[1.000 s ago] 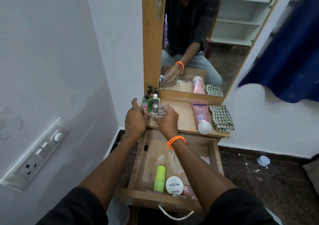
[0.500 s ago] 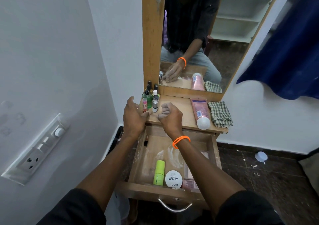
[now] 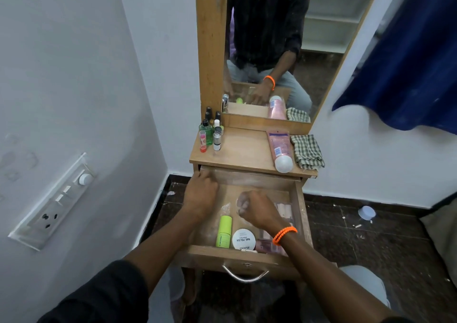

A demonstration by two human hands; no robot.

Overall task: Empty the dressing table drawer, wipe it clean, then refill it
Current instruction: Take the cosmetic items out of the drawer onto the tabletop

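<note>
Open drawer under both hands, green tube beneath right fist's empty closed grip.

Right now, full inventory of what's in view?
Small bottles: about seven, mixed colours, tabletop back left.
Pink tube: one, lying on tabletop right.
Checked cloth: one, green-white, beside tube.
Drawer: one, wood, open.
Green stick: one, drawer front.
White tin: one, drawer front.
Pink packs: drawer right, count unclear.
Mirror: one, above table.
Switchboard: one, left wall.
Blue curtain: right.
Left hand: at drawer's back left.
Right hand: fisted over drawer, orange bracelet.
</note>
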